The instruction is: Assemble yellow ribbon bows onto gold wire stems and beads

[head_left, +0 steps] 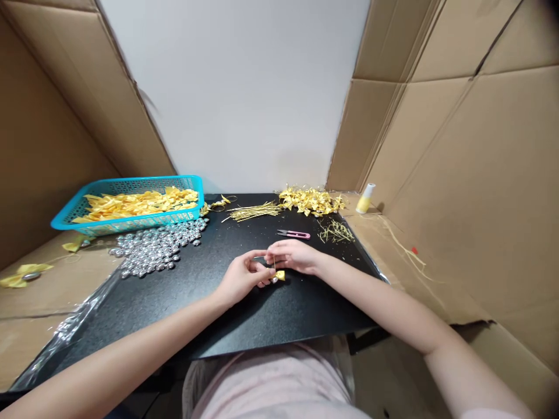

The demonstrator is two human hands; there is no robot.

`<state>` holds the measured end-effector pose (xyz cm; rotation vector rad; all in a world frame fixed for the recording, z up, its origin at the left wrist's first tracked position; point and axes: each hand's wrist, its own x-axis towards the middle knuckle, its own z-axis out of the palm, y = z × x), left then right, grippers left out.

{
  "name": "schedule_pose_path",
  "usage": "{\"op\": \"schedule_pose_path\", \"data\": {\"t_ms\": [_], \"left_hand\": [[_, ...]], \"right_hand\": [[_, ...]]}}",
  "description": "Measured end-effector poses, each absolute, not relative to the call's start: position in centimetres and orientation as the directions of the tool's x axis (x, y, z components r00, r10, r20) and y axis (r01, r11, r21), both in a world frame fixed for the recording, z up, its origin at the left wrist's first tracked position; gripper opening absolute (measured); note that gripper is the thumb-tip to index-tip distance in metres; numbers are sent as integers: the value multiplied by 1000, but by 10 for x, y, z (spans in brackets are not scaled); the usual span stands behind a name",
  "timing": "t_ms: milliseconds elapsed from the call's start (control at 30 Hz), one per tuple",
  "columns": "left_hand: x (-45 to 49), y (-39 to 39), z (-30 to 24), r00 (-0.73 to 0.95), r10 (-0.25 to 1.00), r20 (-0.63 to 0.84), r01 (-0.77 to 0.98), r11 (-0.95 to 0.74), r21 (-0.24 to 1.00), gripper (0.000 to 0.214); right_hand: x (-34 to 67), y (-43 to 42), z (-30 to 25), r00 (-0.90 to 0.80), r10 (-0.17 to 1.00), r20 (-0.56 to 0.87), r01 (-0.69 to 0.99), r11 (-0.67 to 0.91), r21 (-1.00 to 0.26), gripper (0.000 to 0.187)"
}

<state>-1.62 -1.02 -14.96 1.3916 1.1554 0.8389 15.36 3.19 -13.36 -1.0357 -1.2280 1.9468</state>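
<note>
I see the left hand (245, 273) pinching a small yellow fabric bow (282, 275), a shiny silver bead (274, 280) beside it, over the black worktop (248, 326). The right hand (293, 256) has a narrow grip by a thin gold wire (274, 262); I can't tell if it's holding it. A slack left pinch could let the bow twist; a hard tug might bend the wire.

A person's bare left forearm (144, 352) and right forearm (379, 297) are slanting inward, with the left hand (243, 274) and right hand (294, 256) meeting ahead of the torso (279, 381). The left thumb (265, 273) is pressing toward curled fingers in a pinch as the index finger (254, 254) is stretching toward the right hand. The right fingers (280, 249) are bending leftward, and both wrists (316, 263) are lying nearly straight.
</note>
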Motion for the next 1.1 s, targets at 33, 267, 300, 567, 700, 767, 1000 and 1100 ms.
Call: {"op": "schedule_pose_path", "data": {"t_ms": [33,267,300,567,700,767,1000,1100], "left_hand": [[-16,-11,-150,273,956,-112,213,53,976,53],[-15,-20,-148,318,948,-3,426,-141,894,19],[-15,-21,-147,344,939,17,479,-191,857,15],[-17,-20,-145,498,846,191,650,-510,564,12],[-17,-18,-148,500,812,300,662,-582,472,13],[-17,-16,-148,538,785,306,656,-618,433,18],[-24,2,-146,734,632,249,533,-763,366,27],[-29,13,-145,792,577,198,486,-793,369,27]], "right_hand": [[153,39,-130,-503,804,-318,-90,-414,-906,8],[144,98,-115,-406,854,-325,80,-321,-944,19],[142,104,-115,-387,867,-313,123,-288,-950,19],[138,119,-129,-255,966,-46,558,108,-823,12],[136,122,-132,-273,962,-25,668,171,-724,13],[134,124,-131,-276,961,-22,696,184,-694,13],[126,128,-132,-304,953,-21,755,227,-615,14],[122,124,-130,-299,953,-38,784,223,-579,18]]}}
